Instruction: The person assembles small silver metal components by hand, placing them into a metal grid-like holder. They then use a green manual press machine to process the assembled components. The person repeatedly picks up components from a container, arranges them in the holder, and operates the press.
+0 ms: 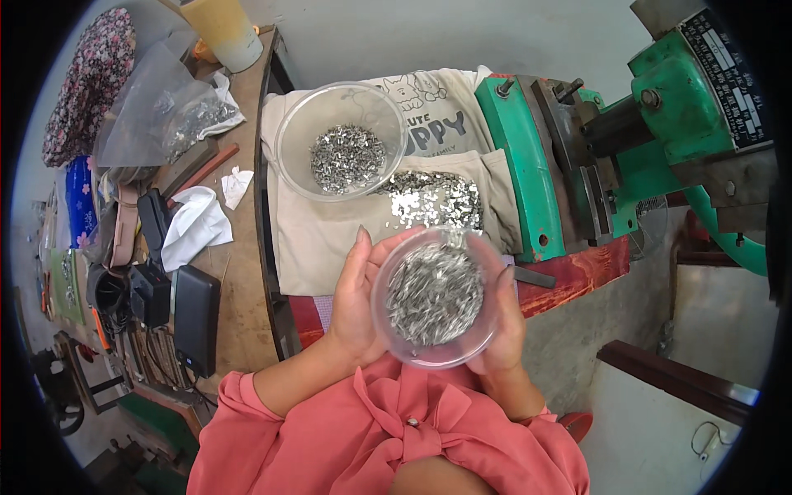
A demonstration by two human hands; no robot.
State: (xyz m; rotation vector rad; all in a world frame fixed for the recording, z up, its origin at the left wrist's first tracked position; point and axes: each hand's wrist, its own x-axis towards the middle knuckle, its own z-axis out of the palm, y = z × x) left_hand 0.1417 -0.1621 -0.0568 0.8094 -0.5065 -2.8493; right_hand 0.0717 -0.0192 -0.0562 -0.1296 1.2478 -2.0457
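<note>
Between my two hands is a clear round plastic bowl [394,340] with many small shiny metal pieces [436,293] inside; the pieces look smeared by motion. My left hand [360,301] grips the bowl's left side, and my right hand [505,326] grips its right side with the thumb up along the wall. Beyond it, a larger clear plastic tub [294,161] stands on a beige printed cloth [309,239], holding a heap of similar metal bits [346,158]. A loose pile of flat, shiny metal pieces [425,206] lies on the cloth between tub and bowl.
A green machine press [528,173] stands at the right, beside a red board [577,276]. On the left, a wooden table [247,289] carries a black case [195,322], white tissue [196,227], a plastic bag [153,115] and a yellowish cylinder [221,33].
</note>
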